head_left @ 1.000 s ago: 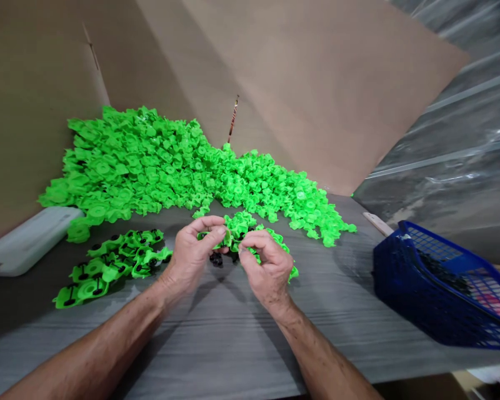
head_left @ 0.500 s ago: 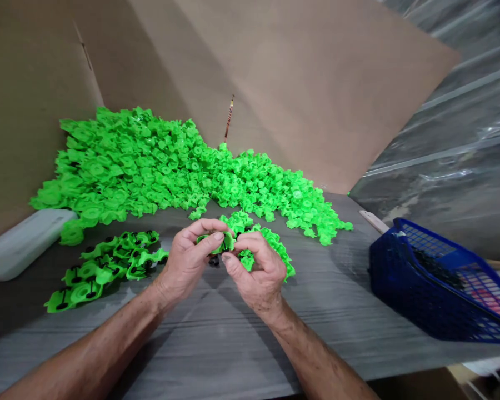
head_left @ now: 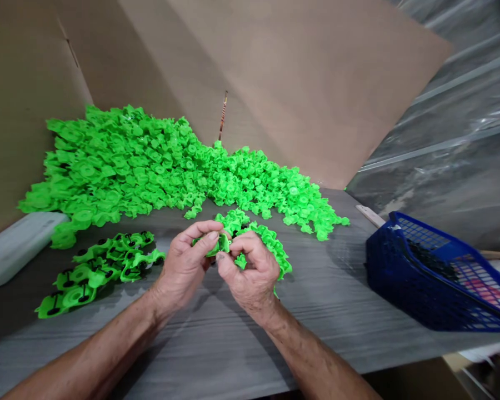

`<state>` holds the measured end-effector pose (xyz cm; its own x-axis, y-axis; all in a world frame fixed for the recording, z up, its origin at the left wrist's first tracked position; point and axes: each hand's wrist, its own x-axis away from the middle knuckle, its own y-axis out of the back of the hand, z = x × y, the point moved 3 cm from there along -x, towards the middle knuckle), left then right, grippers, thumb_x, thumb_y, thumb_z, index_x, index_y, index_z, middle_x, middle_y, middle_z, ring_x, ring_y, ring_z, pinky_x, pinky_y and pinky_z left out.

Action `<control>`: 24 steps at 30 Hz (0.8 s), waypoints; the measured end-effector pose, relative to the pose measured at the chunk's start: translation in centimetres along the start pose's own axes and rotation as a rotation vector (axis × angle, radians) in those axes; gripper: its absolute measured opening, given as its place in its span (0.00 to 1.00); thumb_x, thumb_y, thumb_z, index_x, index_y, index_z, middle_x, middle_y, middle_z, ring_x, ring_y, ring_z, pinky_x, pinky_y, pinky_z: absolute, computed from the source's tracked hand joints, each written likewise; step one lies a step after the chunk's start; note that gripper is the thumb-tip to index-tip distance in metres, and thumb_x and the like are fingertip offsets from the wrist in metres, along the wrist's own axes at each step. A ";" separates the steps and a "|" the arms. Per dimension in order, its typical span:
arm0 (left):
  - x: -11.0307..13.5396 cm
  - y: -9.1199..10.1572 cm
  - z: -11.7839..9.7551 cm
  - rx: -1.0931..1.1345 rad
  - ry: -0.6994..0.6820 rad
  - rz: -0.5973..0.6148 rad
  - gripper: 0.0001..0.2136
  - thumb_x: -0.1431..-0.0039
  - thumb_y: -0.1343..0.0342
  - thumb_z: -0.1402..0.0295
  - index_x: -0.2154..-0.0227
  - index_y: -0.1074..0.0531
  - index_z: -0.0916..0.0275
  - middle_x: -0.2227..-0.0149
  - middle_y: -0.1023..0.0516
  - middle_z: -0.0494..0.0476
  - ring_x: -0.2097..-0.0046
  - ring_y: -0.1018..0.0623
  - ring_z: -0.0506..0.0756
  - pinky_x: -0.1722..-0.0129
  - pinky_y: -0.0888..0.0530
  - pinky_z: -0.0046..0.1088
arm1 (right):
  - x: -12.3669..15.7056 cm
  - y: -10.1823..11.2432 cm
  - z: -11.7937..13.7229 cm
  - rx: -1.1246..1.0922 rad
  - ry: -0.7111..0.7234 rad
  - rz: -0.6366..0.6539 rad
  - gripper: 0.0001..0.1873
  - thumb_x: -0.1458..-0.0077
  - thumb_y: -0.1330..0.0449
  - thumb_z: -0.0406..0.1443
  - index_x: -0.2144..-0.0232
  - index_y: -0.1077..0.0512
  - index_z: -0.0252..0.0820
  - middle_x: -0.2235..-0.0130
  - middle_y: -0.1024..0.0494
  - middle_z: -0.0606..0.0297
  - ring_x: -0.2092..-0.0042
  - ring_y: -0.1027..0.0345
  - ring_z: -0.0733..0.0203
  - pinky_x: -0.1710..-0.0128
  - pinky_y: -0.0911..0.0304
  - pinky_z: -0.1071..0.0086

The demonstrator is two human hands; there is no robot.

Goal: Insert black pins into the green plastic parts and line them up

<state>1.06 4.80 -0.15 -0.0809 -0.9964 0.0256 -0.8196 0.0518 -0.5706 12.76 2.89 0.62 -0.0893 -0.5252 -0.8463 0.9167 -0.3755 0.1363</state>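
Well, the left hand [head_left: 185,266] and the right hand [head_left: 250,272] meet near the middle of the counter [head_left: 316,316], a grey wood-grained top, and together pinch a small green piece [head_left: 220,244] of glossy, lobed plastic. The left thumb and fingers are clamped on one side of it, while the right fingers curl tightly around the other, so both grips seem to bear on it from opposite sides and keep it raised off the counter. Just behind the right hand lies a small heap of the same pieces [head_left: 266,236]. Toward the back edge, against a cardboard sheet [head_left: 283,83], a large pile of loose green pieces [head_left: 137,172] spreads wide. Nearer the left edge, set apart from the pile, sits a looser cluster of pieces fitted with black pegs [head_left: 100,266]. A white plastic box [head_left: 16,250] lies at the left edge. At the right edge, a blue mesh basket [head_left: 400,283] tilts on the counter, with dark parts [head_left: 431,261] lying inside.
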 end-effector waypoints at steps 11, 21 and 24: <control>-0.5 0.4 0.1 -0.017 0.053 -0.032 0.11 0.58 0.33 0.65 0.70 0.22 0.62 0.66 0.24 0.54 0.65 0.26 0.52 0.68 0.28 0.26 | -0.5 0.3 -0.5 0.053 -0.093 0.080 0.05 0.49 0.39 0.32 0.73 0.33 0.42 0.75 0.33 0.72 0.73 0.37 0.67 0.70 0.38 0.72; -3.5 4.3 -4.5 -1.305 -0.179 0.183 0.04 0.56 0.42 0.67 0.82 0.25 0.58 0.83 0.29 0.49 0.78 0.35 0.51 0.74 0.41 0.27 | -0.8 0.6 -3.5 0.424 0.089 0.608 0.07 0.43 0.42 0.31 0.72 0.25 0.41 0.69 0.26 0.64 0.63 0.35 0.60 0.61 0.41 0.65; -3.4 4.7 -4.1 -1.516 -0.182 0.304 0.05 0.56 0.45 0.69 0.81 0.24 0.57 0.78 0.23 0.52 0.74 0.28 0.55 0.72 0.39 0.27 | 0.6 -0.9 -3.2 0.610 0.196 0.843 0.07 0.41 0.43 0.32 0.68 0.24 0.43 0.65 0.26 0.62 0.59 0.38 0.56 0.58 0.45 0.61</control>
<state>-4.83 8.68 0.48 -0.3684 -0.9250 -0.0932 -0.5807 0.1506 0.8001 13.14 5.30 -1.66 0.5989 -0.6828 -0.4185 0.2973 -0.2956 0.9079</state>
